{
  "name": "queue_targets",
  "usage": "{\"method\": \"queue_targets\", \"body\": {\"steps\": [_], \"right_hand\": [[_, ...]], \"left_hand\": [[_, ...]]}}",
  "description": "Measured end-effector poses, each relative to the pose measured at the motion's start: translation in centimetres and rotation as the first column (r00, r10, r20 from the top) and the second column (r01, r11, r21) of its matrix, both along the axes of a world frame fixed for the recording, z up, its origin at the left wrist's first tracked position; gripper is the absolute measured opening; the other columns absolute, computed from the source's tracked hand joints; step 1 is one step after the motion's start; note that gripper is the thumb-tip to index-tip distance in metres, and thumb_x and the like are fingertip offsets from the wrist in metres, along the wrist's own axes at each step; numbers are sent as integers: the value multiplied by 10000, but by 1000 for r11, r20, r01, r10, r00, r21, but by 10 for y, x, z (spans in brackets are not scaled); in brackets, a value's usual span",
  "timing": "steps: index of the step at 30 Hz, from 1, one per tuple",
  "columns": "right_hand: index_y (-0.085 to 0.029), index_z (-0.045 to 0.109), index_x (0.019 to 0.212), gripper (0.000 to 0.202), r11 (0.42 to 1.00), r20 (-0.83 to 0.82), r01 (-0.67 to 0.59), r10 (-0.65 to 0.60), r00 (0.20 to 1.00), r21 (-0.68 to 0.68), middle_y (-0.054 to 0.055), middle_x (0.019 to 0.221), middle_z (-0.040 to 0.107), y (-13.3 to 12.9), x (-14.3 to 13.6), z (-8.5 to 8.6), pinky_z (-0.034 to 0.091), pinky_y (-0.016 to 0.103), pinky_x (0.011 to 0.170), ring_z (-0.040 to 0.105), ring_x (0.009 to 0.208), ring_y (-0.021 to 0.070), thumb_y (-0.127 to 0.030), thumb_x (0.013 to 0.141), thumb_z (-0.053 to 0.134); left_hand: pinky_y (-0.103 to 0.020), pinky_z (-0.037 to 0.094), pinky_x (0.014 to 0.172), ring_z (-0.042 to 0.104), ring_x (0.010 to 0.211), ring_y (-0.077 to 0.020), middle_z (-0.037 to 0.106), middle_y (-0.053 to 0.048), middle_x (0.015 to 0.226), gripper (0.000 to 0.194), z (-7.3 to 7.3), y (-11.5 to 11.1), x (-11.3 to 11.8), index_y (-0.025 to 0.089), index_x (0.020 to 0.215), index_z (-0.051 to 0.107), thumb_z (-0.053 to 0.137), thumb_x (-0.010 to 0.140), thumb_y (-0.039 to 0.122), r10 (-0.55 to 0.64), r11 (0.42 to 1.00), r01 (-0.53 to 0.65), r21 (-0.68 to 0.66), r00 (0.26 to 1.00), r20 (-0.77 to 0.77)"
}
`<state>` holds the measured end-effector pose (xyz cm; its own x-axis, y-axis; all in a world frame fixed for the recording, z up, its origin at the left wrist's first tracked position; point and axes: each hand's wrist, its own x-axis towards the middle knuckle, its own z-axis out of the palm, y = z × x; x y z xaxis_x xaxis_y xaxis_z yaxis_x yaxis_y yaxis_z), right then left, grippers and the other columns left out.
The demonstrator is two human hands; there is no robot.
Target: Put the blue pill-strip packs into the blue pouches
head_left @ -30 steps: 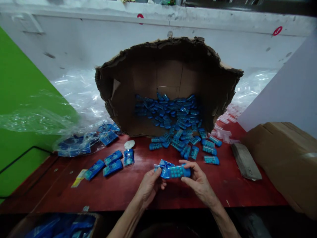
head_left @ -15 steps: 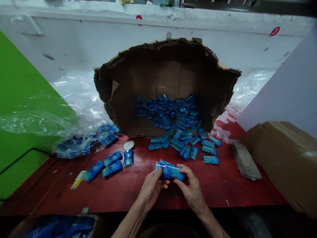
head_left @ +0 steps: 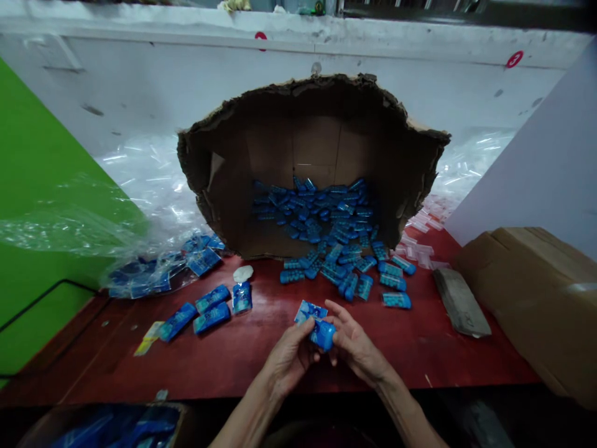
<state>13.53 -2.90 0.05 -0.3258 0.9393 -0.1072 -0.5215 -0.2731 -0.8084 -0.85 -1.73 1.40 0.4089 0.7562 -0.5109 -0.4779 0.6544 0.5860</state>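
Above a red table, the left hand pinched 1 blue pack under its thumb. The right hand was partly spread, index finger raised, thumb at the pack's right end. The pack lay between the 2 hands' fingertips. Beyond sat blue-capped tubes and 1 torn cardboard box; 4 loose packs lay left.

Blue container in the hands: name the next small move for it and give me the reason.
Probably turn the blue wrapper into line with the container, using the right hand. The wrapper's end sticks out at an angle beyond the container, the left hand steadies them with its thumb, and the right fingers are already at the container's end.
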Motion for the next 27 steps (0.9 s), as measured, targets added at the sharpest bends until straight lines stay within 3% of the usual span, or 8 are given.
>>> {"method": "queue_targets", "body": {"steps": [4, 8, 14, 18, 20, 22, 24, 27], "right_hand": [[-277, 374, 1181, 620, 999, 34, -23, 22, 999, 36, 18, 890, 504, -1, 0, -4, 383, 147, 371, 497, 518, 57, -335, 640, 672], [-297, 347, 1202, 566, 998, 119, -23, 15, 993, 65, 20, 918, 495, -1, 4, -5, 397, 159, 394, 515, 554, 69, -305, 703, 615], [-292, 366, 1188, 506, 996, 182, 48, -61, 981, 76, 17, 940, 483, 2, 7, -11, 403, 162, 423, 507, 570, 63, -299, 729, 579], [-272, 342, 1204, 517, 995, 197, 10, -29, 980, 97, 32, 935, 504, 1, 6, -17, 395, 181, 421, 493, 537, 66, -375, 738, 541], [-257, 366, 1187, 477, 993, 310, 11, -47, 949, 117, 31, 911, 520, 3, 7, -16, 392, 198, 428, 475, 507, 65, -388, 751, 510], [-232, 467, 1101, 364, 978, 533, 29, -137, 835, 205, 22, 866, 541, 7, 8, -12, 417, 230, 510, 496, 562, 90, -356, 760, 497], [-221, 552, 991, 247, 938, 733, -3, -269, 625, 347, 20, 842, 556, 13, 9, -8, 419, 262, 641, 522, 677, 126, -305, 767, 492], [-233, 583, 925, 178, 878, 861, -140, -399, 315, 457, 26, 847, 559, 21, 2, -9, 392, 269, 716, 521, 788, 160, -254, 773, 491]], "left_hand": [[-177, 376, 398, 548, 496, -99, 633, -53, 676, 296, -2, 2, 3, 118, 848, 601, 568, 695, 368, -57, 997, 52, -62, 995, -87], [-175, 353, 380, 539, 459, -100, 627, -59, 600, 323, 1, 1, 3, 91, 799, 607, 560, 693, 393, -46, 999, 44, -17, 985, -167], [-201, 429, 510, 614, 624, -150, 658, -73, 702, 264, 10, -6, 5, 112, 851, 597, 543, 724, 338, -59, 998, 59, -8, 997, -41], [-203, 430, 476, 619, 610, -161, 664, -86, 726, 221, 12, -6, 2, 103, 825, 600, 556, 721, 294, -1, 999, 0, -32, 1000, -18], [-207, 436, 459, 612, 569, -150, 664, -66, 693, 161, 13, -2, -11, 125, 789, 595, 550, 727, 267, 133, 989, -132, -63, 991, 10], [-223, 455, 467, 603, 538, -140, 653, -35, 625, 139, 14, 3, -36, 149, 737, 584, 514, 752, 268, 349, 936, -346, -70, 936, 43], [-262, 483, 505, 615, 603, -166, 656, -57, 656, 267, 15, 6, -64, 143, 742, 581, 419, 794, 349, 525, 851, -523, -45, 847, 84], [-272, 494, 522, 616, 649, -175, 655, -113, 738, 401, 13, 4, -92, 86, 869, 575, 320, 821, 391, 594, 804, -593, -36, 803, 53]]}}
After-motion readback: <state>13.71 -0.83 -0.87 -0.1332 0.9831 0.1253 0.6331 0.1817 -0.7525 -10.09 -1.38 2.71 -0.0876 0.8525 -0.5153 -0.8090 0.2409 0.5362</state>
